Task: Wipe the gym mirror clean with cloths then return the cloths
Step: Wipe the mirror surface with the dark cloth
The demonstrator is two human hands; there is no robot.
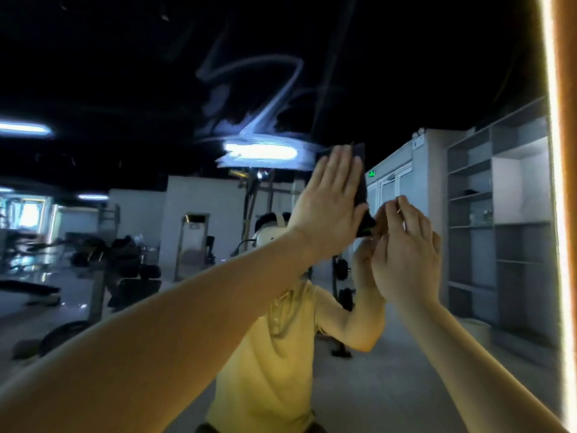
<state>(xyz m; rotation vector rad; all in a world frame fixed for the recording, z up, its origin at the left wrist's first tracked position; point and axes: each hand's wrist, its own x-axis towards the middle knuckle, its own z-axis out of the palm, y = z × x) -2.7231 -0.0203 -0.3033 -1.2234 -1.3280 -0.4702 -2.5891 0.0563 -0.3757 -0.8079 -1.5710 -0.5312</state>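
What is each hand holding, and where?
The left hand presses a dark cloth flat against the mirror, palm over its middle. The right hand is at its lower corner; a pinch cannot be told.

Grey shelving (499, 214) stands well right of the grip; a bright ceiling light (259, 151) glows just left of it — dark gym machines (121, 257) sit well below-left.

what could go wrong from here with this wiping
1. The left hand only presses the dark cloth flat against the mirror. The cloth's lower corner hangs loose, so it could slip and drop.
2. Smeary streaks show above the cloth, and more passes might just spread them.
3. The right hand is close to the glass and might leave fingerprints.
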